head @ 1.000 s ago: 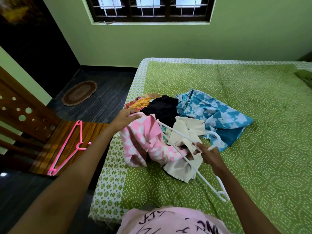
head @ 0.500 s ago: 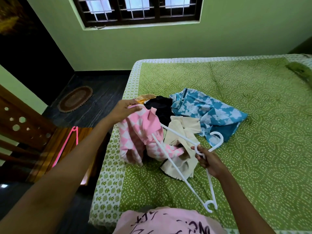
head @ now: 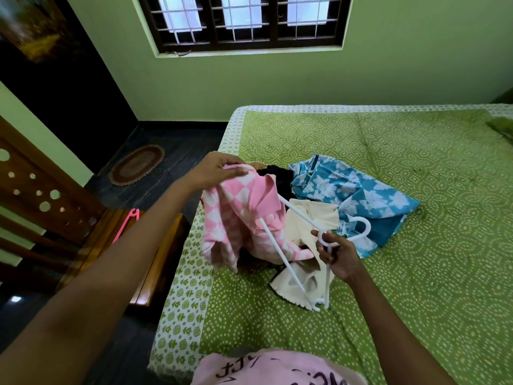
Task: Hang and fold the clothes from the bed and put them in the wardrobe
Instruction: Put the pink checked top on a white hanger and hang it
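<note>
My left hand (head: 215, 170) grips the top edge of a pink-and-white checked garment (head: 238, 215) and holds it up above the bed (head: 416, 273). My right hand (head: 337, 255) grips a white plastic hanger (head: 280, 255) near its hook, and one arm of the hanger reaches into the pink garment. Under them lies a pile of clothes: a cream piece (head: 311, 220), a black piece (head: 277, 177) and a blue floral piece (head: 347, 190).
A pink hanger (head: 126, 225) lies on a wooden chair (head: 116, 245) left of the bed. An oval mat (head: 136, 163) is on the dark floor. A green wall with a barred window (head: 244, 20) stands behind the bed.
My left hand has lifted the pink garment higher. My right hand has turned the white hanger and pushed its arm further into the garment.
</note>
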A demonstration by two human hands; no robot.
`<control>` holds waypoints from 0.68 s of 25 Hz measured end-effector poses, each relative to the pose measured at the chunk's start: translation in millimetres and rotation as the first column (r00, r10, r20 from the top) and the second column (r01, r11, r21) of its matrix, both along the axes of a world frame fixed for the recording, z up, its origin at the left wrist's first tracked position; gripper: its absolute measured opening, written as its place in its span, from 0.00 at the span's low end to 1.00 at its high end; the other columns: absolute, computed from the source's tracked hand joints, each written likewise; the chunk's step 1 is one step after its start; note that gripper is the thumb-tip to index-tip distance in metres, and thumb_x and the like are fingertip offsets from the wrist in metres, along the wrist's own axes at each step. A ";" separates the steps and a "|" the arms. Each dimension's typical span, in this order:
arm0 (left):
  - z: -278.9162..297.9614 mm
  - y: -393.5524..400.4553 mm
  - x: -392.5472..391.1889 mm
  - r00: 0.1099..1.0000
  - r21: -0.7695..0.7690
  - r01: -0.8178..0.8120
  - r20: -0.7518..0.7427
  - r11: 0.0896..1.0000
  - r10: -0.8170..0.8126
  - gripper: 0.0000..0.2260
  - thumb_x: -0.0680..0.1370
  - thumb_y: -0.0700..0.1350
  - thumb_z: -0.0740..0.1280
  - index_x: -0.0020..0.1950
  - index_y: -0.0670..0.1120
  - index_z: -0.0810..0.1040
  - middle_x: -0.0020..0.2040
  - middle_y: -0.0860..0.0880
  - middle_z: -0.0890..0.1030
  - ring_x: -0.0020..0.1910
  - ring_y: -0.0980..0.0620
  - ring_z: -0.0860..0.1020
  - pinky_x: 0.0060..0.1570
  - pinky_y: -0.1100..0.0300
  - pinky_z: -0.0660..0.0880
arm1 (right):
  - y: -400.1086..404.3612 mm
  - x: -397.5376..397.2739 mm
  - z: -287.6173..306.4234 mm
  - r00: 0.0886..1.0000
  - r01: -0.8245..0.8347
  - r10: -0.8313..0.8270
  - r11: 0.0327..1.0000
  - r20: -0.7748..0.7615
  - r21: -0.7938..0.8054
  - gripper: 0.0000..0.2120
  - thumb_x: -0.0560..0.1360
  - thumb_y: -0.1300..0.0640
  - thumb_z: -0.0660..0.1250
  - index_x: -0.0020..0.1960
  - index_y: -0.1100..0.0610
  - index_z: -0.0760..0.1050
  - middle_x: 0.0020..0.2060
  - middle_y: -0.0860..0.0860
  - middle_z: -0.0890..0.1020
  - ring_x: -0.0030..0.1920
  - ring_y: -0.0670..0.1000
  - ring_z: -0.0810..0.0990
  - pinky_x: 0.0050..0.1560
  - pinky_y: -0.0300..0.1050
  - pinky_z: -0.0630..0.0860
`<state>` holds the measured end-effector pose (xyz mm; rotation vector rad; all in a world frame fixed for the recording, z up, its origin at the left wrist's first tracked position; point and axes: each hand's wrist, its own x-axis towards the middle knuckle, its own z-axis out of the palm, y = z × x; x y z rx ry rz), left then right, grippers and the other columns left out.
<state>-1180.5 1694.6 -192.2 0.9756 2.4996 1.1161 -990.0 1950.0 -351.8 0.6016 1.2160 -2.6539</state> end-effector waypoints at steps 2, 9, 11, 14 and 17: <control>8.8 -2.0 -0.8 0.999 -0.007 0.000 -0.051 1.000 -0.001 0.08 0.76 0.40 0.68 0.54 0.43 0.81 0.42 0.61 0.81 0.39 0.71 0.76 0.41 0.75 0.71 | 1.7 -4.9 6.4 0.999 -0.029 0.030 1.000 -0.022 0.005 0.41 0.48 0.43 0.82 0.54 0.65 0.76 0.25 0.51 0.69 0.21 0.43 0.62 0.20 0.33 0.58; 37.3 6.1 0.0 0.968 -0.279 0.087 -0.202 0.956 -0.147 0.21 0.72 0.58 0.70 0.47 0.39 0.82 0.42 0.40 0.83 0.43 0.43 0.80 0.43 0.50 0.74 | -16.9 -32.7 31.8 0.990 -0.092 0.104 0.988 -0.091 0.122 0.33 0.53 0.35 0.78 0.44 0.59 0.75 0.22 0.47 0.63 0.22 0.43 0.56 0.21 0.33 0.53; 44.3 3.0 -1.6 0.961 -0.348 0.098 -0.211 0.932 -0.180 0.29 0.68 0.65 0.67 0.47 0.39 0.82 0.42 0.41 0.82 0.43 0.43 0.80 0.43 0.49 0.75 | -14.2 -39.6 41.1 0.989 -0.074 0.100 0.971 -0.106 0.226 0.33 0.53 0.33 0.77 0.43 0.59 0.76 0.22 0.46 0.62 0.22 0.43 0.56 0.22 0.33 0.51; 43.2 -8.5 -2.5 0.942 -0.364 0.127 -0.247 0.922 -0.228 0.34 0.66 0.69 0.58 0.47 0.40 0.82 0.41 0.42 0.83 0.41 0.44 0.80 0.43 0.47 0.75 | 0.7 -45.6 57.8 0.989 -0.024 0.084 0.904 -0.121 0.427 0.36 0.51 0.31 0.76 0.41 0.61 0.77 0.22 0.45 0.62 0.23 0.42 0.58 0.22 0.32 0.52; 31.1 -14.6 -0.7 0.913 -0.368 0.115 -0.327 0.923 -0.244 0.32 0.68 0.68 0.55 0.50 0.44 0.83 0.42 0.45 0.84 0.41 0.47 0.80 0.37 0.58 0.71 | 7.1 -48.7 70.4 0.988 -0.020 0.099 0.841 -0.118 0.541 0.28 0.60 0.35 0.74 0.39 0.61 0.78 0.23 0.46 0.63 0.24 0.43 0.60 0.23 0.32 0.54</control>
